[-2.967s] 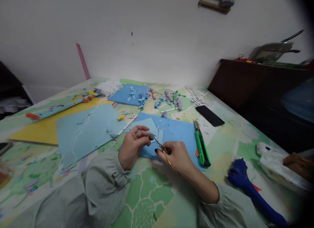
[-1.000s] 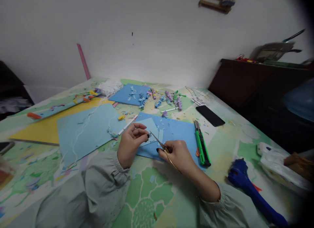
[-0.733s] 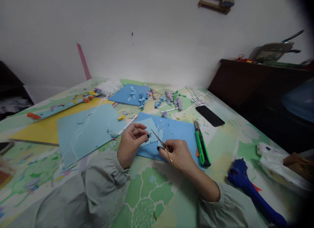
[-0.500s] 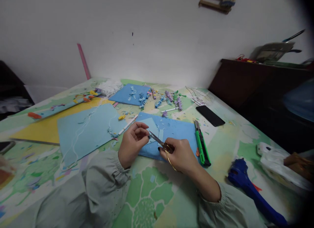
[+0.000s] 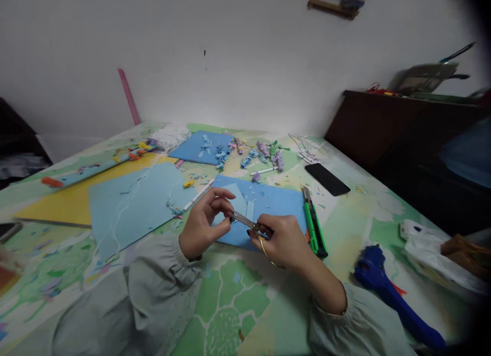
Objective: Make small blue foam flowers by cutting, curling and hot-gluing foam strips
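Observation:
My right hand (image 5: 282,239) grips a pair of gold-handled scissors (image 5: 243,220), its fingers around the handles. The blades point left and look closed, with the tips at the fingers of my left hand (image 5: 202,224). Thumb and fingertips of that hand are pressed together in a pinch; whatever lies between them is too small or hidden to name. Below both hands lies a blue sheet (image 5: 274,202), with a paler blue piece (image 5: 235,193) and a narrow strip (image 5: 250,210) on it.
A green utility knife (image 5: 315,227) with its blade out lies right of the blue sheet, near a black phone (image 5: 327,179). A blue tool (image 5: 397,297) is at the right. Light blue (image 5: 134,202) and yellow sheets (image 5: 53,210) lie left. Curled paper pieces (image 5: 263,150) sit behind.
The scissor blades, apart before, have come together at my left fingertips. My left hand has shifted slightly. The view has moved a little.

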The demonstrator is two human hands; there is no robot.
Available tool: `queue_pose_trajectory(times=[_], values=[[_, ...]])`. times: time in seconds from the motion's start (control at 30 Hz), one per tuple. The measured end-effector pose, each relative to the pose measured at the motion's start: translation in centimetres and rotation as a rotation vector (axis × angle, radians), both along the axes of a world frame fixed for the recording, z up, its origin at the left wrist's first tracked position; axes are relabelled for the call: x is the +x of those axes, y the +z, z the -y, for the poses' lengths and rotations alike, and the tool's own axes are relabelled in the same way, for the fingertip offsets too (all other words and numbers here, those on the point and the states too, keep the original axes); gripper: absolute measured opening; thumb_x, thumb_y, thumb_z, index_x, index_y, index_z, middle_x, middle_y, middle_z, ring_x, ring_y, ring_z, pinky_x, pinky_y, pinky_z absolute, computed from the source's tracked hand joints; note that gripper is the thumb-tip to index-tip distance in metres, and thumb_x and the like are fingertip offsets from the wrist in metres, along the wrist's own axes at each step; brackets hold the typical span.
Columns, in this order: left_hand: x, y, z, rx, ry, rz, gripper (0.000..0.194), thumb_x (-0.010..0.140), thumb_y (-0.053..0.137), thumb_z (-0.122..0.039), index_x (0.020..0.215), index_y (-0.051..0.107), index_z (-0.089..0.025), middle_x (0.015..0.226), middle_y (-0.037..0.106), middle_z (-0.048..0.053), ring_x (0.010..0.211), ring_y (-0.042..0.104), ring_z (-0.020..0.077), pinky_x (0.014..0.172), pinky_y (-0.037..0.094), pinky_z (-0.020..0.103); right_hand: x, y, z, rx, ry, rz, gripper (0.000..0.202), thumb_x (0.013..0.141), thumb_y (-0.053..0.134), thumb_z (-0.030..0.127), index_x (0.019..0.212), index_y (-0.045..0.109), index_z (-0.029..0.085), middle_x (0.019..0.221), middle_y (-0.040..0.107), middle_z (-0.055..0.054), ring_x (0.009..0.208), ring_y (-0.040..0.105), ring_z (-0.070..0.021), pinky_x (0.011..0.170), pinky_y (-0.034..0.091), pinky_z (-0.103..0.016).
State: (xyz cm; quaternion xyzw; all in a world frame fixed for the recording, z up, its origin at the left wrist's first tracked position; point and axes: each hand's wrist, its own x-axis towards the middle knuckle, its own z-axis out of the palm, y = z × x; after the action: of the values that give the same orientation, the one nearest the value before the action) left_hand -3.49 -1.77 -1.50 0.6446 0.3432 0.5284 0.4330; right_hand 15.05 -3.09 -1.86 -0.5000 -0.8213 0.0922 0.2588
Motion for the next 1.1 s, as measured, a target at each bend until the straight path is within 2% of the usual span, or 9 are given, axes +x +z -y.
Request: queue_pose_trajectory(times=[0.33, 1.1], values=[[-0.31, 0.20, 0.04, 0.021, -0.046, -0.012, 0.041, 0.062, 0.054, -0.003, 0.100, 0.045, -0.015, 0.069, 0.055, -0.001, 0.068, 0.050, 0.0128, 0.067, 0.038, 0.027, 0.20, 0.05, 0.05, 0.007, 0.039, 0.012, 0.015, 0.074, 0.055, 0.028, 0.063, 0.054, 0.018, 0.053, 0.052, 0.003, 0.048, 0.042, -0.0074, 0.050, 0.022, -0.020], [-0.31, 0.13, -0.11, 0.050, -0.036, -0.031, 0.040, 0.061, 0.052, -0.002, 0.099, 0.046, -0.015, 0.069, 0.054, -0.001, 0.068, 0.049, 0.0127, 0.065, 0.037, 0.027, 0.15, -0.03, 0.12, 0.008, 0.039, 0.036, 0.016, 0.075, 0.054, 0.029, 0.063, 0.053, 0.018, 0.053, 0.053, 0.002, 0.049, 0.045, -0.0079, 0.050, 0.023, -0.020]])
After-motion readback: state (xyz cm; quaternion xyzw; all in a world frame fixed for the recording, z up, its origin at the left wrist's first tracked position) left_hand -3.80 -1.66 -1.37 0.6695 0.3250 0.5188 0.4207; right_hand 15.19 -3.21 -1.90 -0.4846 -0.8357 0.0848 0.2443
